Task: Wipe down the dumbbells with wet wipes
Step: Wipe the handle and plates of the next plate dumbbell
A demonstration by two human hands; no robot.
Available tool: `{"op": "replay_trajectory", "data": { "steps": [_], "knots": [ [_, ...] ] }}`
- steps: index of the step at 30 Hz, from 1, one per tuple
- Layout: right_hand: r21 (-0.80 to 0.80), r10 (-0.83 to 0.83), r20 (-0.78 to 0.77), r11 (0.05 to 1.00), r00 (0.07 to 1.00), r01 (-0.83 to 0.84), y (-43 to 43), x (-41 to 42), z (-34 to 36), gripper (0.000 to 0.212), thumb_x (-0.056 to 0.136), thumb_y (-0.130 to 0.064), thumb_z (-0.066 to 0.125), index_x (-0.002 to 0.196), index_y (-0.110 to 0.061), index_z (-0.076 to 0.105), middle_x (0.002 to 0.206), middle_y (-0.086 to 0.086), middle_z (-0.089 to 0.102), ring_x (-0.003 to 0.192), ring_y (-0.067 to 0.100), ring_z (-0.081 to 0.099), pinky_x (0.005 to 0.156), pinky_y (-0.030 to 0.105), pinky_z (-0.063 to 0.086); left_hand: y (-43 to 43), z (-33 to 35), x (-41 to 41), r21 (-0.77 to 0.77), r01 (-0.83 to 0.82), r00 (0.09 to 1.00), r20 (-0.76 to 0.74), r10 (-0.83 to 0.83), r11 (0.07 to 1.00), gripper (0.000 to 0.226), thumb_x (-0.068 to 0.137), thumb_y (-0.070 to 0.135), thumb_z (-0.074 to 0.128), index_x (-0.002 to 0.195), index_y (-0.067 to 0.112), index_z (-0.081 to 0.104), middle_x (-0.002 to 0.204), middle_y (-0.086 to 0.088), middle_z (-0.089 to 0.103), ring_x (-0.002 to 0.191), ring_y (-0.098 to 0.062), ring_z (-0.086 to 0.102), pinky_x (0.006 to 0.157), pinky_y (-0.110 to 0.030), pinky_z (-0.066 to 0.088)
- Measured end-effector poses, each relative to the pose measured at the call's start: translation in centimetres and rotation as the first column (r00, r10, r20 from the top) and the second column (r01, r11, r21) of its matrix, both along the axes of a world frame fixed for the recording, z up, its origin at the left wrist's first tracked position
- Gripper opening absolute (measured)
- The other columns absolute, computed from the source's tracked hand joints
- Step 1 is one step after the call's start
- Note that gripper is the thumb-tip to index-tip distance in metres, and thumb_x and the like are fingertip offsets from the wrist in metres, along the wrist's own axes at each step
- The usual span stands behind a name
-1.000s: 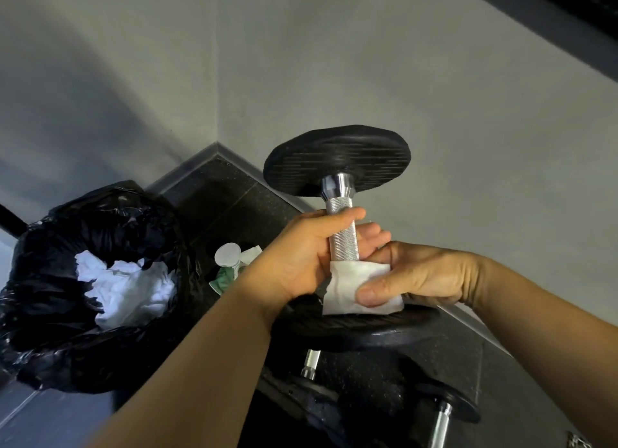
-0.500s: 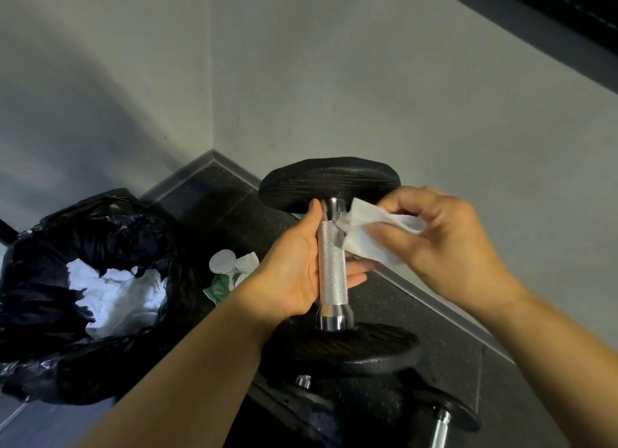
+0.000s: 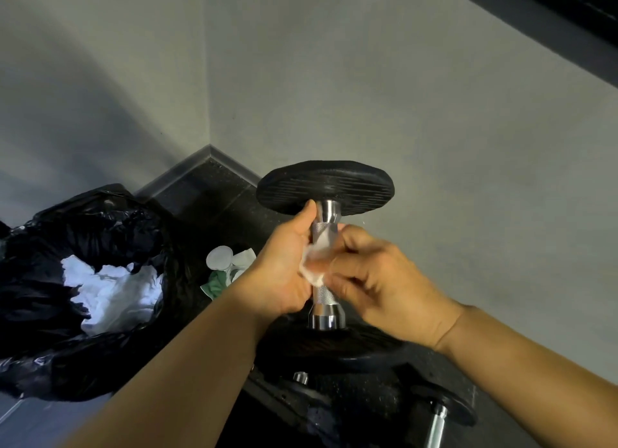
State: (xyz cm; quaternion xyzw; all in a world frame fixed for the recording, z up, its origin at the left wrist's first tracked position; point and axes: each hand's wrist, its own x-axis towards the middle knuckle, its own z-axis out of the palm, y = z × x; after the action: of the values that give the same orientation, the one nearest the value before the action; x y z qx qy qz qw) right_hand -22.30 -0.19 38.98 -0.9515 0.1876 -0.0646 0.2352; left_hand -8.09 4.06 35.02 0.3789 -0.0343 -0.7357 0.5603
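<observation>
Steadying the dumbbell [image 3: 323, 301] on end, I have my left hand [image 3: 284, 270] wrapped round its knurled handle, thumb pointing up toward the upper plate [image 3: 324, 186]. My right hand [image 3: 378, 280] pinches the wet wipe [image 3: 316, 268] in curled fingers and presses it to the middle of the bar. The right fingertips are blurred, so I can't tell exactly how they lie. The lower plate [image 3: 334, 349] sits over something dark that I can't make out. My main worry is the grip: a damp handle could turn slick under my left palm, and this top-heavy weight might tip toward the second dumbbell [image 3: 438, 417] below. The wipe is bunched small, so it may snag and shred on the knurling. The strip under my left palm would also stay dirty unless I shift my hold. The black bin bag [image 3: 50, 314] sits well apart to the left.
</observation>
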Motion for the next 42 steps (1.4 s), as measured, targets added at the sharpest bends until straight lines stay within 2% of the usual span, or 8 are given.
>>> {"op": "replay_trajectory", "data": {
  "steps": [3,8,13,18,22,30,36,42],
  "knots": [
    [0.142,0.067,-0.053,0.988,0.996,-0.059,0.7,-0.3,-0.3,0.026,0.086,-0.011,0.067,0.109,-0.022,0.072,0.106,-0.008,0.060,0.099,0.007,0.059,0.087,0.027,0.052,0.2,-0.1,0.2,0.053,0.031,0.999,0.042,-0.033,0.998,0.065,0.093,0.059,0.038,0.115,0.004,0.064,0.122,-0.026,0.062,0.114,-0.035,0.060,0.096,-0.043,0.046],
    [0.034,-0.004,0.074,0.999,0.997,0.002,-0.2,0.5,-0.3,0.026,0.088,-0.009,0.063,0.111,-0.017,0.071,0.107,-0.007,0.059,0.098,0.011,0.061,0.081,0.029,0.055,0.3,0.1,0.0,-0.002,-0.011,1.000,0.019,0.011,1.000,0.055,0.094,0.054,0.040,0.102,0.007,0.067,0.086,-0.011,0.068,0.082,-0.024,0.064,0.079,-0.036,0.049],
    [-0.106,-0.098,0.095,0.989,0.991,0.108,-2.0,2.1,0.7,0.025,0.089,-0.021,0.057,0.109,-0.017,0.072,0.089,-0.004,0.049,0.074,0.014,0.055,0.058,0.033,0.054,0.5,0.3,-0.1,-0.018,-0.007,1.000,0.008,0.007,1.000,0.051,0.097,0.050,0.036,0.117,0.013,0.065,0.110,-0.015,0.071,0.104,-0.030,0.067,0.098,-0.053,0.045],
    [0.128,0.102,-0.075,0.988,0.992,-0.092,0.8,0.4,0.2,0.019,0.087,-0.009,0.066,0.100,-0.020,0.074,0.104,-0.006,0.060,0.099,0.008,0.059,0.086,0.030,0.052,0.4,0.1,0.2,0.045,-0.013,0.999,0.036,0.011,0.999,0.057,0.093,0.054,0.042,0.106,0.004,0.067,0.107,-0.022,0.069,0.095,-0.031,0.066,0.089,-0.042,0.050],
    [0.224,0.024,-0.157,0.975,0.987,0.012,1.6,0.0,0.1,0.018,0.087,-0.016,0.067,0.102,-0.024,0.074,0.099,-0.010,0.058,0.095,0.003,0.055,0.085,0.020,0.049,0.8,0.1,0.6,0.061,0.056,0.993,0.099,-0.062,0.997,0.064,0.092,0.061,0.038,0.111,0.007,0.067,0.106,-0.025,0.070,0.099,-0.033,0.065,0.097,-0.044,0.047],
    [0.367,-0.525,0.320,0.836,0.789,0.407,0.5,-2.2,3.4,0.018,0.087,-0.005,0.062,0.091,-0.019,0.071,0.104,0.013,0.052,0.088,0.005,0.053,0.076,0.020,0.050,3.5,2.1,0.5,-0.015,0.059,0.994,0.096,-0.057,0.998,0.066,0.094,0.058,0.032,0.122,0.006,0.060,0.113,-0.025,0.067,0.106,-0.034,0.067,0.097,-0.043,0.047],
    [0.462,-0.573,0.295,0.786,0.765,0.411,2.2,-3.7,4.2,0.018,0.087,-0.002,0.062,0.083,-0.016,0.072,0.103,-0.013,0.058,0.113,0.005,0.050,0.089,0.023,0.047,6.8,4.4,-2.0,0.017,0.055,0.993,0.107,-0.057,0.998,0.065,0.093,0.058,0.032,0.114,0.005,0.063,0.107,-0.027,0.069,0.098,-0.033,0.070,0.087,-0.040,0.052],
    [0.327,-0.588,0.367,0.807,0.720,0.492,4.6,-5.1,6.9,0.013,0.085,-0.001,0.065,0.078,-0.010,0.071,0.103,0.003,0.059,0.108,-0.012,0.046,0.087,0.009,0.041,8.5,7.5,-5.5,0.111,0.056,0.994,0.084,-0.065,0.992,0.070,0.093,0.063,0.028,0.110,0.006,0.064,0.099,-0.026,0.070,0.092,-0.034,0.070,0.090,-0.045,0.051]
  ]
}}
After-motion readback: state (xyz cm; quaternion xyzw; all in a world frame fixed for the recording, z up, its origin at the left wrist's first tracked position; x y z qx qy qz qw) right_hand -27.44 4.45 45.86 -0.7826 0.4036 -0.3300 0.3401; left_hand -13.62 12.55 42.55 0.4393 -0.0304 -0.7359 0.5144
